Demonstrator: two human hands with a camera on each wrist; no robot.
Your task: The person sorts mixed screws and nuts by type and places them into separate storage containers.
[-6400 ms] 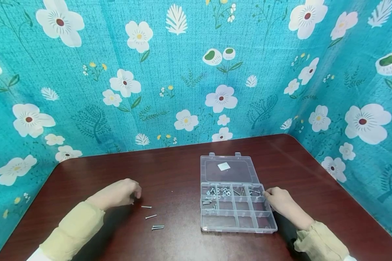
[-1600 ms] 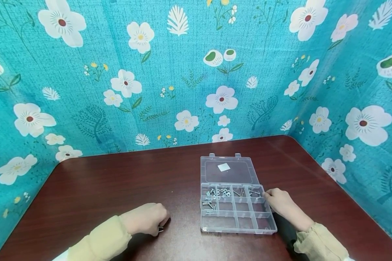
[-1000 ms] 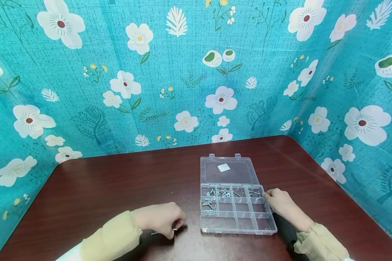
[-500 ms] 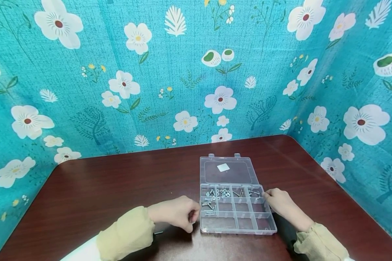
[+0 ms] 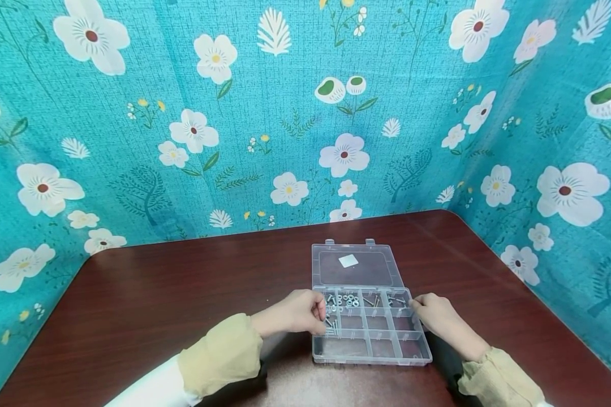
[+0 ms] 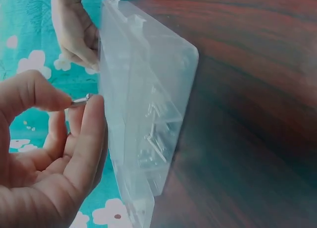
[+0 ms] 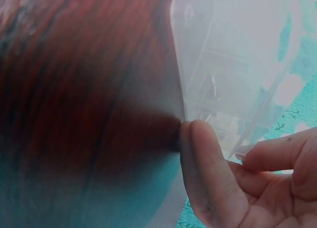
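Observation:
Over the left side of the clear plastic compartment box, my left hand pinches a small metal screw between thumb and forefinger. At the box's right edge, my right hand grips the side wall, fingers against the outside and thumb over the rim. Inside, short screws lie in the left compartments, partly hidden by the left hand. Nuts fill a back compartment, with longer screws in the one to their right.
The box's lid lies folded back behind it, with a white label on it. Both rest on a dark reddish-brown table. Blue flowered cloth rises at the back and sides.
My left hand has moved right from the table to above the box's left compartments, holding a screw. Screws seen earlier on the table are out of sight. The right hand has stayed put.

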